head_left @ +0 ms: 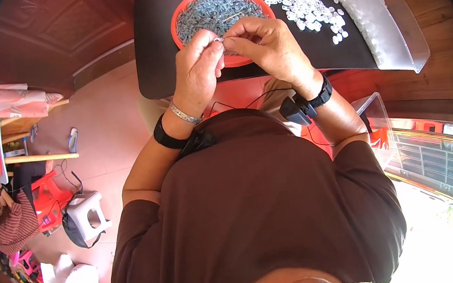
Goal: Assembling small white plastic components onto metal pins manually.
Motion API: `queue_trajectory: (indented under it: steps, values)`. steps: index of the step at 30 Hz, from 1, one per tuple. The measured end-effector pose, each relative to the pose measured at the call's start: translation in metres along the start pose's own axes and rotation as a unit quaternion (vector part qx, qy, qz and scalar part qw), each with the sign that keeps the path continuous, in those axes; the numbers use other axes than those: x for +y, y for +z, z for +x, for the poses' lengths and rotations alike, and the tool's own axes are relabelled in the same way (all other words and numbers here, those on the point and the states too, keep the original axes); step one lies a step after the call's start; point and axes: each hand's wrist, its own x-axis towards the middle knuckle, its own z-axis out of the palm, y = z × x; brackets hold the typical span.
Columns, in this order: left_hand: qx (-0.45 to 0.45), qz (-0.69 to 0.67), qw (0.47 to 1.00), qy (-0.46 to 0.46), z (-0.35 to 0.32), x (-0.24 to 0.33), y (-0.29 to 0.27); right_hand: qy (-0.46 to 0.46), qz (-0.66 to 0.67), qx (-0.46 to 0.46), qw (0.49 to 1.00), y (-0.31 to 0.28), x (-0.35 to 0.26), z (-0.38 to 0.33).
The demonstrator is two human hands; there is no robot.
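Note:
Both hands meet over the near rim of a round red tray [175, 27], which is heaped with small grey-blue slender pieces [209, 7]. My left hand [199, 65] is closed, pinching a tiny white piece [217, 39] between thumb and fingertips. Close against it, my right hand [268, 44] is also closed, thumb and forefinger pressed together at the same spot. What the right fingers grip is too small and hidden to tell. A thin gold-coloured stick [233, 16] lies on the grey pieces, just beyond the right fingers.
On the black table [157, 53], many small white pieces [302, 2] lie spread right of the tray. A translucent bin [406, 32] with more white pieces stands at the right edge. Far left are a seated person [17, 223], red stools [48, 199] and a white stool [87, 214].

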Motion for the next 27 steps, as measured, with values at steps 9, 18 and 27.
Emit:
queue_trajectory:
  steps: [9,18,27]
  values:
    - [0.027,-0.023,0.999,-0.018,-0.001,0.004,-0.013,-0.168,-0.504,-0.058,0.845,-0.031,0.020,0.018]
    - [0.027,-0.031,0.999,-0.032,-0.005,0.008,-0.013,-0.160,-0.428,-0.014,0.889,-0.025,0.033,0.033]
    - [0.018,-0.030,0.999,-0.037,-0.003,0.007,-0.013,-0.075,-0.332,0.007,0.940,-0.028,0.027,0.034]
